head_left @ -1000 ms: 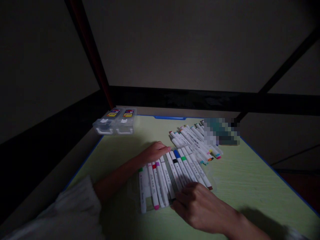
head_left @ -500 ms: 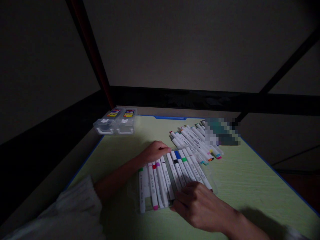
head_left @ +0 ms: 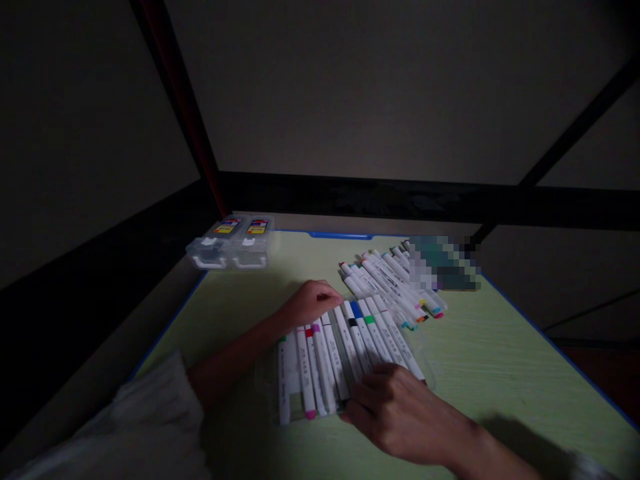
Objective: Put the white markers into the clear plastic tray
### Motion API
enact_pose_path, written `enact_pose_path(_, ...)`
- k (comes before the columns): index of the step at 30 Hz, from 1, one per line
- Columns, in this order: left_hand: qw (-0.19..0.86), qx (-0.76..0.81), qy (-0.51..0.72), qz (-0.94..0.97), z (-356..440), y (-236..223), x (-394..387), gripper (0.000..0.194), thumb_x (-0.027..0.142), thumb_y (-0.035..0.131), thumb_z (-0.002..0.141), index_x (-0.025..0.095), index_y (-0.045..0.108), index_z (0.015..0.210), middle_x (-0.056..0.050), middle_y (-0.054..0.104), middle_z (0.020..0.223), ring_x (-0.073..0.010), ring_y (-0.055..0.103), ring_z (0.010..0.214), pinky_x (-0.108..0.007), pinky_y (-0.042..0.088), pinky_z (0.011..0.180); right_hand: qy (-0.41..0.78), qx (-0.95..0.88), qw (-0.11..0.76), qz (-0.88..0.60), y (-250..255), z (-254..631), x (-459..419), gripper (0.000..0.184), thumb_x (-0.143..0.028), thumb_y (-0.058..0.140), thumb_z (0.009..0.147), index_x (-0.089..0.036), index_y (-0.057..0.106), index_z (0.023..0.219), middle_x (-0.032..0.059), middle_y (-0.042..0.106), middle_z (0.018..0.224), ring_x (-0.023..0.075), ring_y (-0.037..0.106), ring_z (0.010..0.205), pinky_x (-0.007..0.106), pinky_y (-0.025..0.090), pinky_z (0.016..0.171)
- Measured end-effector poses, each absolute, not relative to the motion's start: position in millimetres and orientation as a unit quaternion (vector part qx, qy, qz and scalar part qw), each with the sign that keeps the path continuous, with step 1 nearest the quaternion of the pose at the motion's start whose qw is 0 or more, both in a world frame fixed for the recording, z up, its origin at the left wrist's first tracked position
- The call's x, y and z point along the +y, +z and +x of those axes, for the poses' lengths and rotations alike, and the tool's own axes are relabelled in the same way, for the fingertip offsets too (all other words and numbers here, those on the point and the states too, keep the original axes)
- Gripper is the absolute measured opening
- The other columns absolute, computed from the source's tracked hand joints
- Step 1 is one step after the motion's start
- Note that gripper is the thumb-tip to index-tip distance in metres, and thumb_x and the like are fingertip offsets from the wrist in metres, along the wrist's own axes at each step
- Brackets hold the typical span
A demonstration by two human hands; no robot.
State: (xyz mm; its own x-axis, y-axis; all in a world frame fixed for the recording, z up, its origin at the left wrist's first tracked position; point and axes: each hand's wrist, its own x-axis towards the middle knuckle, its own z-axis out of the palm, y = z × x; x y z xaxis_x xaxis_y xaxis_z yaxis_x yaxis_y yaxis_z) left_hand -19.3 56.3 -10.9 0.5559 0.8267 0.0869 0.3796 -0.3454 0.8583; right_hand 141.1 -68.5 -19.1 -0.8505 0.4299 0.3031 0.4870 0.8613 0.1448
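Note:
White markers (head_left: 357, 340) with coloured bands lie side by side in a clear plastic case (head_left: 427, 353) lying on the table, with a gap among them at left. My left hand (head_left: 311, 303) is closed at the upper edge of the row, fingertips by the marker tops; what it pinches, if anything, is hidden. Over the lower ends of the middle markers, my right hand (head_left: 395, 410) is curled and touches them. Its fingertips are partly hidden under the hand. The leftmost marker (head_left: 284, 383) has a green band and lies a little apart from the others.
Behind the case, a pile of more white markers (head_left: 390, 283) lies slanted on the pale green table (head_left: 520, 373). Two clear boxes with handles (head_left: 250, 250) stand at the back left. A blurred-out flat object (head_left: 445, 263) sits at the back right. The table has a blue edge.

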Motion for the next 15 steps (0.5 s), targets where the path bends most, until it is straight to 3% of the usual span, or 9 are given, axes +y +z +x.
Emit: enact_pose_path(15,0.447,0.421,0.250,0.749,-11.8,-9.4,46.4,0.018,0.013,0.051,0.074,0.008,0.064,0.085,-0.010,0.068,0.088,-0.0157,0.061,0.081,-0.029,0.045,0.077,-0.090,-0.961,0.109,-0.238,-9.1,142.5,-65.2,0.018,-0.018,0.054,0.080,-0.019,0.049,0.063,-0.0036,0.051,0.054,0.0110,0.043,0.048,0.032,0.017,0.045)
